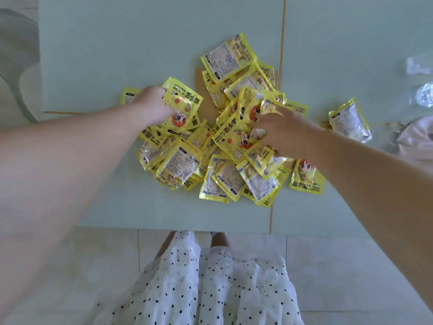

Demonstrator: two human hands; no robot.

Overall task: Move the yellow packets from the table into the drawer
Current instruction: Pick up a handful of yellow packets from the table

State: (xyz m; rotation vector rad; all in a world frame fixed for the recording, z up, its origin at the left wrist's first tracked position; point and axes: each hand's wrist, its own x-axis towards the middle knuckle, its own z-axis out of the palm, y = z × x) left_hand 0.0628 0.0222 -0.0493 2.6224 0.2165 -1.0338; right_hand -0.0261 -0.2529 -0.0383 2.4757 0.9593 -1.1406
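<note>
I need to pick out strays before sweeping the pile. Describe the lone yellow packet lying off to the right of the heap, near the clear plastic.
The stray packet is a small glossy yellow pouch, foil-like and wrinkled, lying flat on the pale green table. Its back faces up: a whitish panel of fine print, too small to read, with a dark oval mark near one corner. It sits tilted, apart from the main heap, beyond the right forearm. Neither hand touches it. Whether it is sealed cannot be told.

Too many overlapping yellow packets (225,146) to count exactly, two hands, one table (140,43), two clear bags (421,95).
</note>
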